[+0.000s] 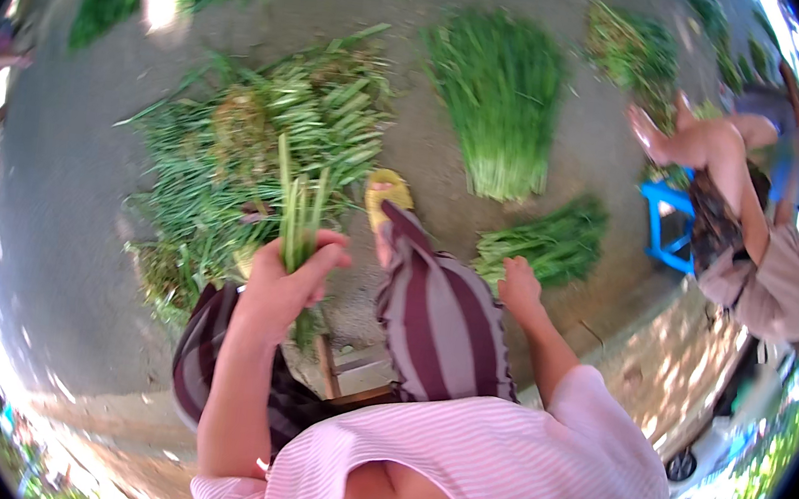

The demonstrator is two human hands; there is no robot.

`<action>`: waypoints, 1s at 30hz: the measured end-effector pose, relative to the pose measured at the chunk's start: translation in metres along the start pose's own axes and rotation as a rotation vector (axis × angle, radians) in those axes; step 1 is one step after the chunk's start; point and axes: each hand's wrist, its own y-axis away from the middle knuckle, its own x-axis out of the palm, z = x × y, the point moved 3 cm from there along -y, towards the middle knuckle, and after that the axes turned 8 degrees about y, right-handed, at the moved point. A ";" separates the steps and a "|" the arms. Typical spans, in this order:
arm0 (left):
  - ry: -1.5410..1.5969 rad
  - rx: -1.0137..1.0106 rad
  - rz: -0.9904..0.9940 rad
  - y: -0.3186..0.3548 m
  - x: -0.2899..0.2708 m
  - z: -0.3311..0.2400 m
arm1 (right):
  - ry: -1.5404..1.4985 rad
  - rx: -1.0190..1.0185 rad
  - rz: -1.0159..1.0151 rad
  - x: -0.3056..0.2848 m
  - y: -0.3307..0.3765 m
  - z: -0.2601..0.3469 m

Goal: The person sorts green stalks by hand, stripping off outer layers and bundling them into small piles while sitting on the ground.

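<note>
My left hand (295, 273) is closed round a small bunch of green stalks (298, 210), held upright with the pale cut ends at the top. Beneath and beyond it spreads a large loose heap of long green leaves and stalks (204, 161), with brownish wilted bits mixed in. My right hand (518, 287) is at the near end of a smaller bundle of green stalks (556, 242) lying on the floor to the right. Its fingers are blurred, so I cannot make out whether they grip any stalks.
A big neat sheaf of green stalks (493, 103) lies ahead on the grey concrete floor (64, 195). More piles (630, 50) lie farther off. At the right another person (761, 239) sits beside a blue plastic stool (670, 224). My foot wears a yellow sandal (386, 188).
</note>
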 end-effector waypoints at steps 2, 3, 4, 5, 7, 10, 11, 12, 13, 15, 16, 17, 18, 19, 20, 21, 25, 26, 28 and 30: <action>0.106 0.012 0.114 0.002 -0.004 -0.006 | -0.118 -0.089 -0.063 -0.051 -0.014 0.033; 0.159 0.009 0.180 0.006 -0.006 -0.007 | -0.303 -0.145 -0.091 -0.073 -0.018 0.052; 0.212 0.018 0.233 0.010 -0.008 -0.009 | -0.486 -0.195 -0.123 -0.098 -0.028 0.074; 0.263 0.036 0.293 0.013 -0.009 -0.012 | -0.669 -0.246 -0.158 -0.127 -0.038 0.097; 0.333 0.083 0.400 0.020 -0.011 -0.016 | -0.984 -0.312 -0.116 -0.192 -0.042 0.147; 0.334 0.142 0.440 0.030 -0.015 -0.023 | -1.263 -0.495 0.116 -0.298 -0.012 0.216; 0.340 0.165 0.451 0.033 -0.018 -0.024 | -1.236 -0.583 0.153 -0.322 -0.002 0.233; 0.341 0.183 0.449 0.036 -0.019 -0.027 | -1.208 -0.671 0.194 -0.341 0.008 0.249; 0.344 0.201 0.448 0.040 -0.021 -0.029 | -1.163 -0.717 0.216 -0.356 0.019 0.265; 0.340 0.230 0.454 0.046 -0.025 -0.033 | -1.074 -0.806 0.264 -0.375 0.037 0.296; 0.339 0.254 0.463 0.049 -0.028 -0.034 | -1.018 -0.792 0.261 -0.378 0.040 0.307; 0.338 0.279 0.472 0.051 -0.030 -0.035 | -0.961 -0.779 0.258 -0.381 0.042 0.318; 0.336 0.303 0.478 0.055 -0.033 -0.036 | -0.905 -0.766 0.253 -0.383 0.044 0.328; 0.338 0.329 0.488 0.059 -0.036 -0.037 | -0.927 -0.777 0.215 -0.384 0.044 0.335; 0.395 0.350 0.477 0.063 -0.040 -0.039 | -0.957 -0.779 0.187 -0.387 0.046 0.341; 0.451 0.370 0.465 0.066 -0.044 -0.042 | -0.988 -0.782 0.160 -0.390 0.048 0.347; 0.518 0.488 0.273 0.071 -0.077 -0.050 | -1.063 -0.692 -0.013 -0.416 0.054 0.364; 0.524 0.518 0.179 0.072 -0.086 -0.051 | -1.098 -0.661 -0.078 -0.423 0.055 0.368; 0.500 0.646 -0.082 0.072 -0.111 -0.051 | -1.302 -0.660 -0.109 -0.436 0.046 0.369; 0.511 0.708 -0.258 0.073 -0.130 -0.052 | -1.430 -0.668 -0.169 -0.451 0.039 0.369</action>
